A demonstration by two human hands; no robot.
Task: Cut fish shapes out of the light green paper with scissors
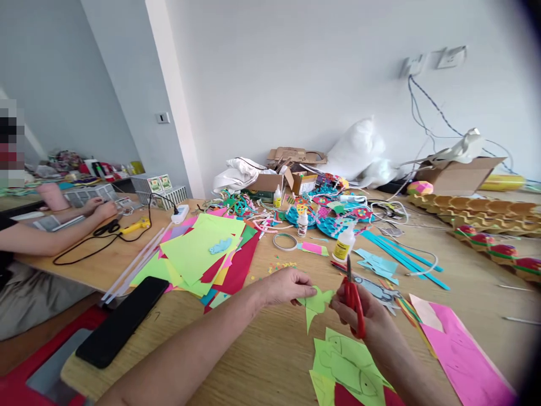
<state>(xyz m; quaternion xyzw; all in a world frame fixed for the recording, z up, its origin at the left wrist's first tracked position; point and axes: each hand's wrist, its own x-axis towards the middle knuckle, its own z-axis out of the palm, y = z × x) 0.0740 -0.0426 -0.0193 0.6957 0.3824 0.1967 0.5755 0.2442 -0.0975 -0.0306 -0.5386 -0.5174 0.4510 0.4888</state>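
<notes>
A piece of lime-green paper with a cut, curvy outline is pinched at its left edge by my left hand, thumb on top. My right hand holds red-handled scissors, blades pointing up and away from the paper. The right fingertips also touch the paper's right edge. Below lie green sheets with fish outlines drawn in pencil, over some red paper. Right of my hand rests a grey-blue fish cutout, partly hidden by the scissors and hand.
A stack of coloured paper and a black phone lie left. A glue bottle, tape roll and blue strips sit beyond my hands. Pink paper is at right. Another person's hands work at far left.
</notes>
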